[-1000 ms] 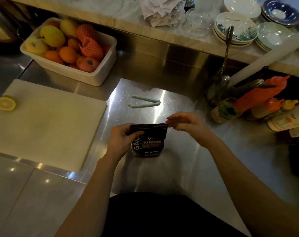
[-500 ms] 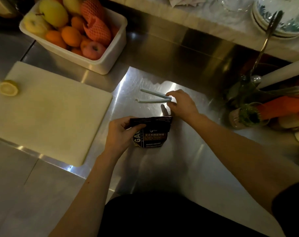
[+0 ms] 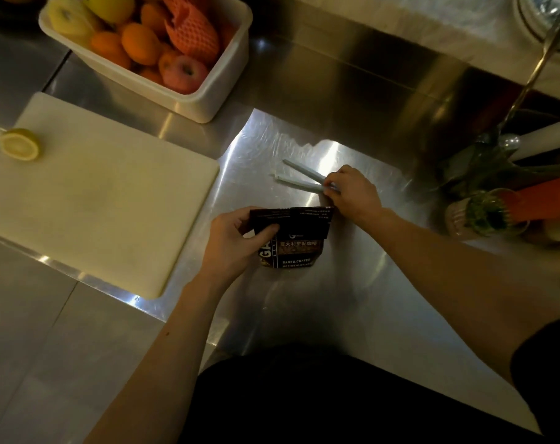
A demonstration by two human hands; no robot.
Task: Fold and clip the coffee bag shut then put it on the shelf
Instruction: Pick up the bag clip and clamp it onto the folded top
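Observation:
A small dark coffee bag (image 3: 299, 243) stands on the steel counter (image 3: 352, 299) with its top folded over. My left hand (image 3: 237, 240) grips the bag's left side, thumb pressing the fold down. Just behind the bag lies a pale green bag clip (image 3: 299, 179), its two arms spread in a V. My right hand (image 3: 352, 192) pinches the clip at its hinged right end. The clip's arms point left and rest low over the counter, apart from the bag.
A white cutting board (image 3: 96, 193) with a lemon half (image 3: 19, 144) lies left. A white tub of fruit (image 3: 150, 46) sits behind it. Jars, an orange utensil (image 3: 541, 200) and a ladle crowd the right; plates (image 3: 541, 24) sit on the raised ledge.
My right hand left the bag's top right corner, reached back to the clip and took hold of its right end. My left hand kept holding the folded bag.

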